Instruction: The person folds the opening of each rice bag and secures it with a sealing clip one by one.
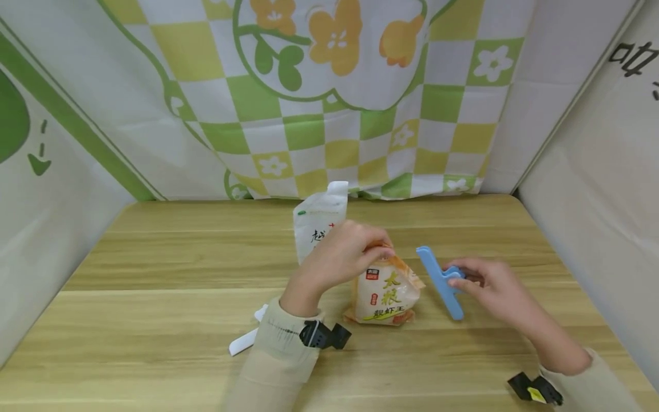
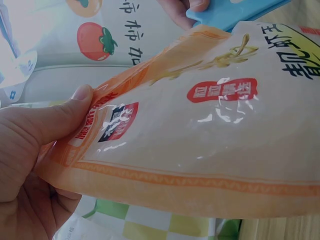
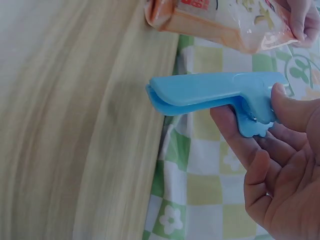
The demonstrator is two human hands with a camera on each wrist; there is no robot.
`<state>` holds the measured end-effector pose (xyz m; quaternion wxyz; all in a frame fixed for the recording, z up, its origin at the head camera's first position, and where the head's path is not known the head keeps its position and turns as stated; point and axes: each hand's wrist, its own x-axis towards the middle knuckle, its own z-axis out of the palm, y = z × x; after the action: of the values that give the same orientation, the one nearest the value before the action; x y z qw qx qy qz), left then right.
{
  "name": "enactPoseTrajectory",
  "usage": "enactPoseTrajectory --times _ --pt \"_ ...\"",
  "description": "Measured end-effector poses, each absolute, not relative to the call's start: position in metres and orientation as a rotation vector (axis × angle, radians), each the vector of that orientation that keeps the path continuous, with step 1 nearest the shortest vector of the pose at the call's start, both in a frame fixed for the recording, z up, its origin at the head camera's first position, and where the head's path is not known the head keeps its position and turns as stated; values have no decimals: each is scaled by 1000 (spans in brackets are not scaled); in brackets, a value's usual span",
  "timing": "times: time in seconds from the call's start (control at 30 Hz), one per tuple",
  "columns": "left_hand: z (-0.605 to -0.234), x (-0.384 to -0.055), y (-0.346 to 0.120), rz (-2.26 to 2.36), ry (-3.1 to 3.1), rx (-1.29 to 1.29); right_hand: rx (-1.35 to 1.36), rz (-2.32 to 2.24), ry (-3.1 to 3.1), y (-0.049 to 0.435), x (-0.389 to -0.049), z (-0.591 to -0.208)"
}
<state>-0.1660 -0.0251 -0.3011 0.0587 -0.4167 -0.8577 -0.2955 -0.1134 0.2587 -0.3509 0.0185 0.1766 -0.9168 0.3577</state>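
An orange-and-clear plastic rice bag (image 1: 386,294) stands on the wooden table. My left hand (image 1: 347,249) pinches its top edge between thumb and fingers, as the left wrist view shows with the thumb on the bag's printed face (image 2: 165,135). To the right of the bag, my right hand (image 1: 491,289) holds a light blue bag clip (image 1: 441,283) by its handles, the long bar pointing away from the palm. In the right wrist view the thumb presses one side of the clip (image 3: 210,90), and its long jaws look nearly together. A gap separates clip and bag.
Behind my left hand stands a white printed bag (image 1: 316,220). A white clip-like piece (image 1: 243,342) lies partly under my left forearm. The wooden table (image 1: 154,320) ends at a checkered cloth backdrop (image 1: 309,131), with pale cloth walls on both sides.
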Motion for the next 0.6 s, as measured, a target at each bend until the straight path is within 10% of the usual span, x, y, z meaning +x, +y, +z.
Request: enactPoseTrajectory --times 0.6 --pt "-301 -165 -25 -866 -2578 -1278 578 894 -2794 256 -92 -355"
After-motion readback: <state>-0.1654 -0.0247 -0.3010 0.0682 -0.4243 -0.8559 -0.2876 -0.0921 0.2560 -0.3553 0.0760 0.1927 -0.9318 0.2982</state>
